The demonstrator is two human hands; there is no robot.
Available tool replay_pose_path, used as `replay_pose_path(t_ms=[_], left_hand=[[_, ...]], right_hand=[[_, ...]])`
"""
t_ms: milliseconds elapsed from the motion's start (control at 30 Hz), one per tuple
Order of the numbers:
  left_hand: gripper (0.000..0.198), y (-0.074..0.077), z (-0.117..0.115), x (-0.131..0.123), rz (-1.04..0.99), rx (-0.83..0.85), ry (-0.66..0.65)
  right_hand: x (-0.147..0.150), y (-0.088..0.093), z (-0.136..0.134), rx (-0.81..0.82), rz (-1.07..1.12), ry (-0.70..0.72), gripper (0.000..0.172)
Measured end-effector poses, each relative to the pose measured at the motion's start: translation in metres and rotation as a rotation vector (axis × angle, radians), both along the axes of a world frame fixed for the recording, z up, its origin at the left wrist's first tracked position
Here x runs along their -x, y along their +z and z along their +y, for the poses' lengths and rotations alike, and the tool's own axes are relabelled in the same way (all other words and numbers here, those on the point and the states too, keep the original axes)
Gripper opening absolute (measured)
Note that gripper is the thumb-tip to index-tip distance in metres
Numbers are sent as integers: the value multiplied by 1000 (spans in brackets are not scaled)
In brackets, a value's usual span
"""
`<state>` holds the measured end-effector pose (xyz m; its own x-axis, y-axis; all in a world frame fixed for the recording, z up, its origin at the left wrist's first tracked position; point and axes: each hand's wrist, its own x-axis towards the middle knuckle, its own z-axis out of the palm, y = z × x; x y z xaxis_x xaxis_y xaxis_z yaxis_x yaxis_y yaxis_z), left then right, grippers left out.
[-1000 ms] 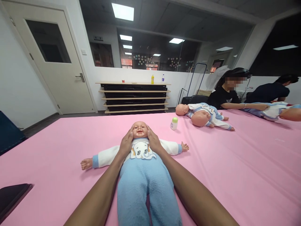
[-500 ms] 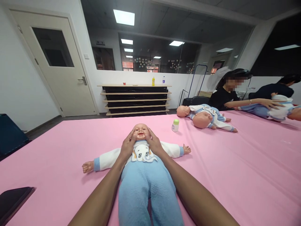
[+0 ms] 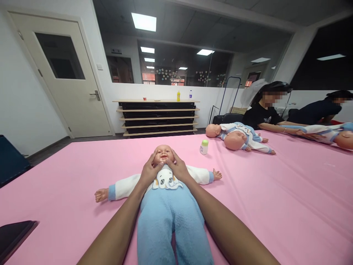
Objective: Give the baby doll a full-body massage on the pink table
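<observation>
Two hands, your left hand [image 3: 149, 171] and right hand [image 3: 179, 170], cup the bald, glossy plastic doll head [image 3: 163, 151] between half-open fingers [image 3: 176, 156], where uneven thumb pressure could tilt it

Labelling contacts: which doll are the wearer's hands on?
The front doll, face-up at centre: left hand and right hand touch its head. The other dolls lie farther right.
</observation>
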<state>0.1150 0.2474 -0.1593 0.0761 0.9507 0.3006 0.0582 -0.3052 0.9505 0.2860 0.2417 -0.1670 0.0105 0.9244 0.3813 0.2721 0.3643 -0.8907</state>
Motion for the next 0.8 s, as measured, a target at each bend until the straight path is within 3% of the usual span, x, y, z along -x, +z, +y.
replay_pose_path(t_ms=[167,333,500,667,800], left_hand=[[67,3,1,1,-13,28,40],[88,1,1,-1,32,78,1],[67,0,4,0,5,44,67],[82,-2,7,1,39,71,38],[68,-6,10,3,7,69,55]], right_hand=[[0,-1,1,-42,56,-40,57],[0,0,-1,0,0,-4,82],[0,-1,1,-21,58,-38,60],[1,-1,0,-28,10,-17,78],[1,-2,1,-37,58,-32,59]])
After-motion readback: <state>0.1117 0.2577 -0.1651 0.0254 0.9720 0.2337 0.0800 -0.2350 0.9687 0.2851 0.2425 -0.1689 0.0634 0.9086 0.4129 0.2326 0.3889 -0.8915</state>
